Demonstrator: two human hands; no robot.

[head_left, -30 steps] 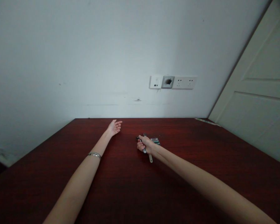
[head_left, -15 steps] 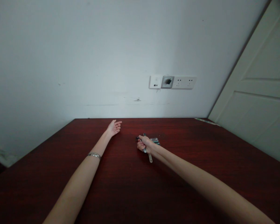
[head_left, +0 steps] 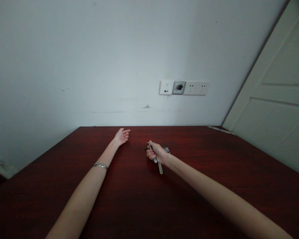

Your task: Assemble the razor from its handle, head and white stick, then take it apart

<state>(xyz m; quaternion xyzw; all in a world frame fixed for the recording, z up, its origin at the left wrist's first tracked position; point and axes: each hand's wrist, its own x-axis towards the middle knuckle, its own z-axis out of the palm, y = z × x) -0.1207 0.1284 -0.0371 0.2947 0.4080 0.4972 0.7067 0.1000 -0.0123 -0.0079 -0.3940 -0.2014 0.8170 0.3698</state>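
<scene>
My left hand point(head_left: 122, 136) lies palm up on the dark red table point(head_left: 129, 199), fingers spread and empty, with a silver bracelet point(head_left: 101, 165) on that forearm. My right hand point(head_left: 156, 153) is closed around a slim silvery tool point(head_left: 153, 156) whose ends poke out above and below the fist. A pale flat stick point(head_left: 160, 168) lies on the table under the wrist. A small greenish packet point(head_left: 166, 150) sits right behind the hand, partly hidden by it.
The table's far edge meets a white wall with a row of sockets and a switch point(head_left: 184, 88). A pale panelled door point(head_left: 276, 103) stands at the right. The table's left edge runs diagonally past my left arm.
My right hand has tilted slightly, lifting the silvery tool's upper end and covering more of the packet. The left arm has not moved.
</scene>
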